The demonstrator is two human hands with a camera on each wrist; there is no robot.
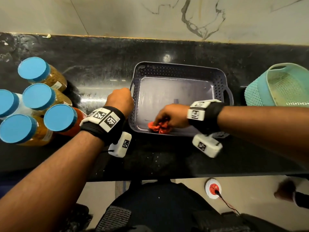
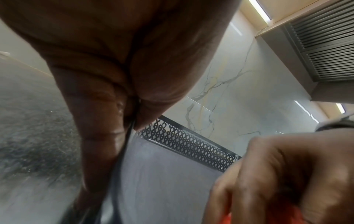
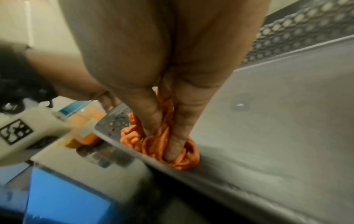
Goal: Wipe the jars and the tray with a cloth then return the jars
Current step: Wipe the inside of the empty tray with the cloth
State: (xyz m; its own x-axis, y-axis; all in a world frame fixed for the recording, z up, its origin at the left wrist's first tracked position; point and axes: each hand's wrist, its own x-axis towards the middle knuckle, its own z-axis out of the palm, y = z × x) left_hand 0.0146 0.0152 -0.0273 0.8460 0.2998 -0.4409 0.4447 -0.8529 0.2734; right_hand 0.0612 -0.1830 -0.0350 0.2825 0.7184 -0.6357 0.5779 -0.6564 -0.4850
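A dark grey tray (image 1: 175, 69) with perforated walls sits on the black counter, with no jars in it. My left hand (image 1: 129, 96) grips its left handle; in the left wrist view the fingers (image 2: 99, 121) pinch the thin rim (image 2: 118, 159). My right hand (image 1: 158, 121) holds a bunched orange cloth (image 1: 159, 127) against the tray floor at the near left corner. In the right wrist view the fingers (image 3: 182, 128) dig into the cloth (image 3: 153, 144). Several blue-lidded jars (image 1: 39, 96) stand clustered on the counter to the left.
A teal perforated basket (image 1: 277, 86) stands at the right end of the counter (image 1: 100, 67). A marble wall runs behind. Below the counter edge are a round white and red socket (image 1: 213, 188) and another person's hand (image 1: 284, 191).
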